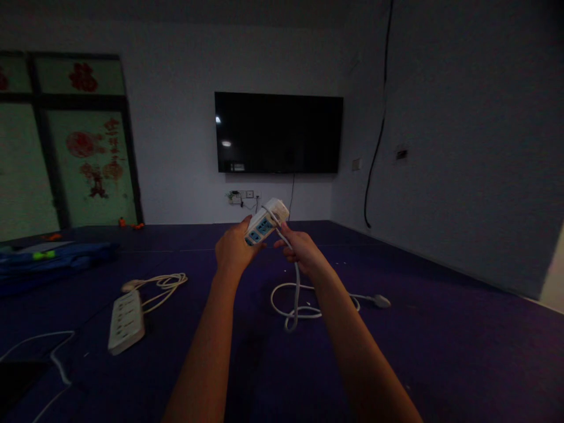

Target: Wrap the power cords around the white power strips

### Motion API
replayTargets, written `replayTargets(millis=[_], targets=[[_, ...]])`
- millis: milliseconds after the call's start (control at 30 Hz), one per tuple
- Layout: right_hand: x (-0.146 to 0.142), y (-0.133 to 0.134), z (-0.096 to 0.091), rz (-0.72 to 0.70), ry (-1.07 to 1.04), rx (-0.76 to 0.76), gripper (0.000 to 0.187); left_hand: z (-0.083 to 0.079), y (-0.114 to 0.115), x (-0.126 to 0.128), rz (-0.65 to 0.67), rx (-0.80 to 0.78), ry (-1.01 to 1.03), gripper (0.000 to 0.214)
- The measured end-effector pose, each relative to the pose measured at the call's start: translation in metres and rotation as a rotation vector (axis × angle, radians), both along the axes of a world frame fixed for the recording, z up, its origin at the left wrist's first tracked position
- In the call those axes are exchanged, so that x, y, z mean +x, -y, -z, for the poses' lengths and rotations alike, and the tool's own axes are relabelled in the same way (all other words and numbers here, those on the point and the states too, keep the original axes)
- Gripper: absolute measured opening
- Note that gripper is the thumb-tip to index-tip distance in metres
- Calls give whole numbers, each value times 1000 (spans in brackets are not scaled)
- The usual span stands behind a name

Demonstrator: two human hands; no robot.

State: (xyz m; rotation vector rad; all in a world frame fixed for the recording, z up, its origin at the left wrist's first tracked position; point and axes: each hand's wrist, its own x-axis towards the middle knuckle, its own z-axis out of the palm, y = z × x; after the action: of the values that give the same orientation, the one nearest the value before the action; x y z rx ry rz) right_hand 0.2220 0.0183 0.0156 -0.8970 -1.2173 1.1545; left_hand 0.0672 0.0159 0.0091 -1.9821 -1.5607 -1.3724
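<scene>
The white power strip (pixel 278 207) is held up above the floor, gripped near its lower end by the left hand (pixel 232 244). It is long and box-shaped, and it is tilted, with its far end higher and pointing to the right. Blue socket panels (pixel 264 227) are visible on its face. The white cord (pixel 296 282) passes across the strip near the raised end, then goes between the fingers of the right hand (pixel 302 247). From there it hangs down and lies in loose loops on the purple floor (pixel 259 376). Its white plug (pixel 381 301) rests at the right, unplugged.
</scene>
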Motion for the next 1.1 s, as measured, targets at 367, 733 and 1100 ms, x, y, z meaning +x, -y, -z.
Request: replayTargets(millis=[367,733,1100], targets=[[-1,-4,5,195,21,14,53,14,-7,26,-126,127,-175,69],[12,-8,7,311,-90,50,44,15,-10,33,-86,70,-224,79],[8,-7,6,266,16,61,55,19,-6,40,-129,155,-166,71]])
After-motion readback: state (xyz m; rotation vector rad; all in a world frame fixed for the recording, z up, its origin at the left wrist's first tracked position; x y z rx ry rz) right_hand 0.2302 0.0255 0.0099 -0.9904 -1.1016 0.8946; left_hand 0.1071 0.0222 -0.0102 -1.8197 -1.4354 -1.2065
